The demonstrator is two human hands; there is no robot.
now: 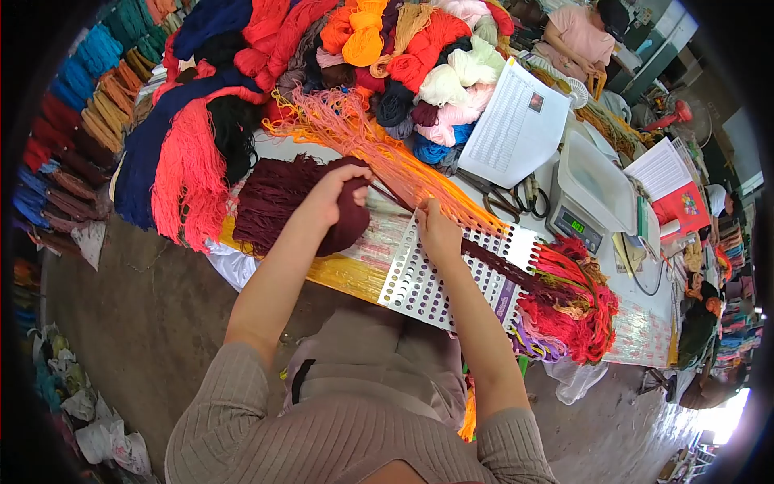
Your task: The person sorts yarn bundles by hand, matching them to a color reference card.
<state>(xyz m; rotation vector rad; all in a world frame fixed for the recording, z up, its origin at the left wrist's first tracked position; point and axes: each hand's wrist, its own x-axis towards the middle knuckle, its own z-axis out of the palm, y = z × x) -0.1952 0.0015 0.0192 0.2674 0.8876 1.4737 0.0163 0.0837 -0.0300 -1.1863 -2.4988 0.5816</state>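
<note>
A bundle of dark maroon yarn (278, 202) lies on the table at left. My left hand (337, 194) is on its right end, fingers curled around some of the strands. My right hand (439, 231) is closed over the upper part of a white board with rows of holes (411, 282), pinching dark maroon strands. From beneath it a dark maroon strand bundle (500, 264) runs right across the board to a pile of red and multicoloured threads (572, 302). Orange and pink strands (379, 153) stretch diagonally behind both hands.
Black-handled scissors (504, 202) lie behind the board, near a printed sheet (512, 125). A scale (576, 222) carries a white tray (598, 181). Coloured yarn heaps (427, 48) cover the back. Another person (580, 40) sits at the upper right.
</note>
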